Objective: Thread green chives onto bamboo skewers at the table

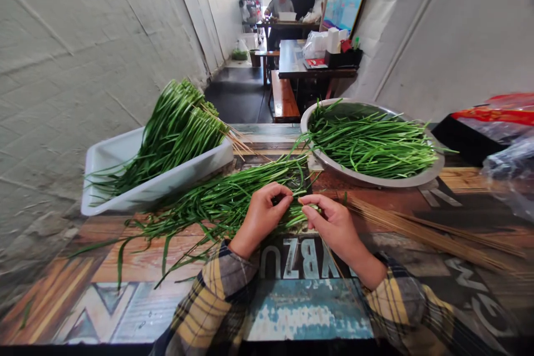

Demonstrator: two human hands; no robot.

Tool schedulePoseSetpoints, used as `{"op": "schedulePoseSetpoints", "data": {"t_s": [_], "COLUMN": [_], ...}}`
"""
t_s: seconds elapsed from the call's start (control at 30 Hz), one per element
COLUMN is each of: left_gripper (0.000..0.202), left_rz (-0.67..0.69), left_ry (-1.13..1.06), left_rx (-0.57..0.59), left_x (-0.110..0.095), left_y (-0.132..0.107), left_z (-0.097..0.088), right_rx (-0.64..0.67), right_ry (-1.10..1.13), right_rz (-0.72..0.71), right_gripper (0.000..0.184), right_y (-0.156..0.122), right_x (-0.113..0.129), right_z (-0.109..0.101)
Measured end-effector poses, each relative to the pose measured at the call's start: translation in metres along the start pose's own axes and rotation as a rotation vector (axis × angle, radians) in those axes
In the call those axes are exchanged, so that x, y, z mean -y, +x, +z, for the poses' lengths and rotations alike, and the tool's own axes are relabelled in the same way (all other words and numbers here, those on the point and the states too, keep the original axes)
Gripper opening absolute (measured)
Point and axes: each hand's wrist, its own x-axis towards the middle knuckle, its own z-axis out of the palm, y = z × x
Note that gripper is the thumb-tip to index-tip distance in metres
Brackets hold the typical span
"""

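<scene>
A loose pile of garlic chives [233,192] lies across the middle of the table, its pale ends pointing right. My left hand [267,211] is over those ends, thumb and forefinger pinched together; what they hold is hidden. Close beside it, my right hand [334,228] pinches a thin bamboo skewer [342,273], which slants down toward my right sleeve. The skewer's tip shows just by the left fingertips. On the left, a white plastic tray [161,178] bears skewered chives [183,122] stacked in rows, bare skewer ends sticking out to the right.
A steel basin [375,181] heaped with loose chives stands at the back right. Several bamboo skewers [421,231] lie to the right of my hand. A black box [463,142] and clear plastic bags [511,172] occupy the right edge. Farther off, a person [281,5] sits at another table.
</scene>
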Motion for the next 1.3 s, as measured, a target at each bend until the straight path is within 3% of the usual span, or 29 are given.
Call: {"op": "schedulePoseSetpoints", "data": {"t_s": [0.43,0.83,1.3], "left_gripper": [0.011,0.009,0.013], "left_rz": [0.0,0.009,0.098], "left_ry": [-0.045,-0.084,0.039], "left_rx": [0.036,0.03,0.065], "left_x": [-0.0056,-0.0016,-0.004], "left_y": [-0.0017,-0.0015,-0.0035], "left_z": [0.0043,0.0048,0.0033], "right_rx": [-0.008,0.008,0.019], "right_ry": [0.019,0.022,-0.012], "right_rz": [0.062,0.009,0.002], "right_gripper": [0.023,0.023,0.02], "right_y": [0.0025,0.0016,0.002], "right_x": [-0.0041,-0.0036,-0.0017], "right_z": [-0.0014,-0.0027,-0.0041]}}
